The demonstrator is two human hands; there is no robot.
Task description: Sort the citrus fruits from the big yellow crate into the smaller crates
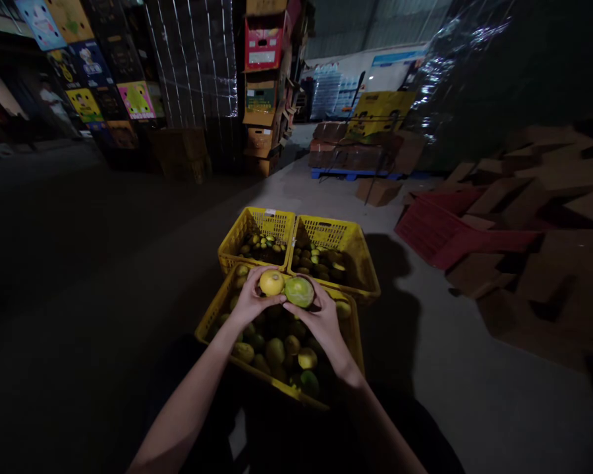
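My left hand (253, 298) grips a yellow lemon (271, 282), its thumb along the near side. Right beside it, my right hand (322, 315) has its fingers wrapped round a larger green lemon (299, 291) with pale streaks. Both fruits are held up side by side over the near yellow crate (208, 318), which is full of green and yellow lemons (275, 352). Beyond my hands stand two more yellow crates, the left one (234, 242) and the right one (363, 260), each with smaller heaps of similar fruit inside.
A red crate (437, 230) and a pile of flattened cardboard (538, 283) lie on the right. Stacked fruit boxes (263, 92) rise ahead, next to plastic-wrapped stacks. A blue pallet (350, 174) bears boxes farther back. A blurred person (54, 102) is far left.
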